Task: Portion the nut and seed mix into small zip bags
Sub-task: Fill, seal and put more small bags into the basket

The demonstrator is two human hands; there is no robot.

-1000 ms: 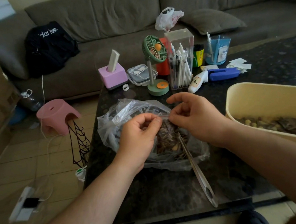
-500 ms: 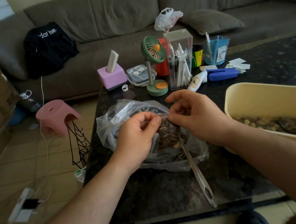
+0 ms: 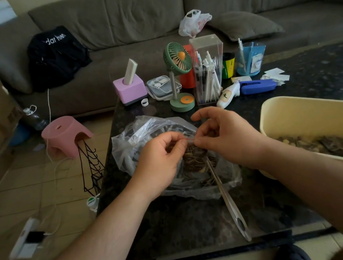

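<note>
A small clear zip bag point(image 3: 194, 158) holding seeds and nuts is held upright over the dark table. My left hand point(image 3: 159, 164) pinches the left end of its red zip strip, and my right hand point(image 3: 226, 135) pinches the right end. Under it lies a large crumpled clear plastic bag point(image 3: 137, 138) with more filled bags inside. A long metal spoon point(image 3: 230, 200) sticks out of that pile toward me. A yellow tub point(image 3: 308, 116) with nut and seed mix stands at the right.
At the back of the table point(image 3: 189, 221) stand a green desk fan point(image 3: 177, 68), a clear pen box point(image 3: 208, 68), a purple tissue holder point(image 3: 130, 89), a blue cup point(image 3: 249, 58) and a blue stapler point(image 3: 256, 86). A pink stool point(image 3: 64, 137) and a wire rack point(image 3: 92, 168) sit on the floor left.
Both hands stay at the zip strip. My fingers have shifted slightly along it, with the bag held in the same place.
</note>
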